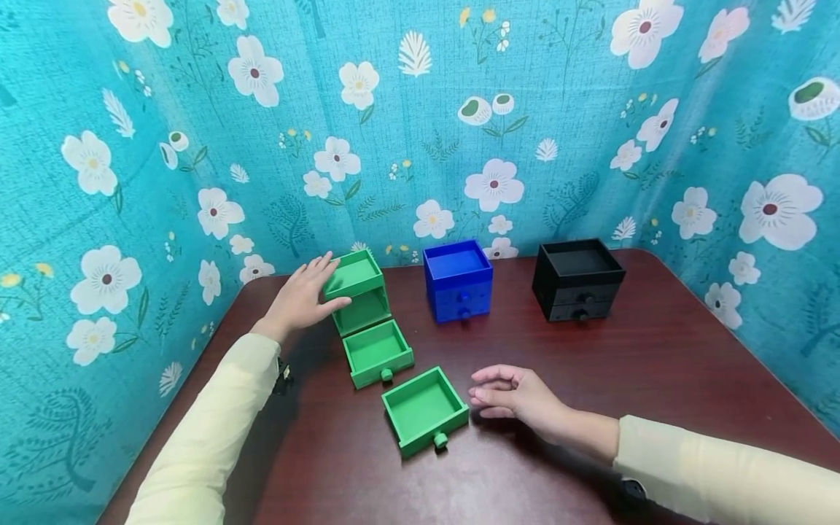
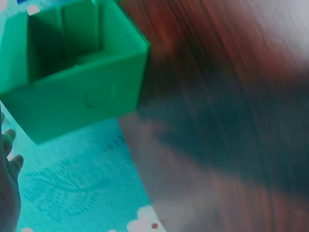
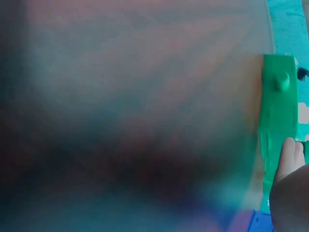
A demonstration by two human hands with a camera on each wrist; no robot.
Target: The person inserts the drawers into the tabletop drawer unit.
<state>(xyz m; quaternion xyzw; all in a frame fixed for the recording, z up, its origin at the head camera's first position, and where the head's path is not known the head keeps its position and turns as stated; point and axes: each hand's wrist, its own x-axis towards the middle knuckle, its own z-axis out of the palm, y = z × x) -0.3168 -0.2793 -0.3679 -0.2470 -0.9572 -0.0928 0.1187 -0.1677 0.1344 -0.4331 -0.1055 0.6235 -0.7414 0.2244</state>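
A small green drawer cabinet [image 1: 359, 286] stands at the back left, its front facing the person. At its upper left edge is my left hand [image 1: 300, 295], fingers extended and thumb spread across the front. One green drawer [image 1: 378, 344] lies in front of the cabinet's opening, knob toward the person. Another green drawer [image 1: 423, 402] sits separately on the table, nearer and to the right. Just right of it hovers my right hand [image 1: 525, 399], fingers loosely bent and holding nothing. The left wrist view shows the cabinet [image 2: 82, 99] close up, with fingertips at the left edge.
A blue cabinet [image 1: 459, 281] and a black cabinet [image 1: 579, 281] stand along the back of the dark red-brown table [image 1: 682, 350], both with drawers in. A turquoise flowered curtain [image 1: 394, 131] hangs behind and at both sides.
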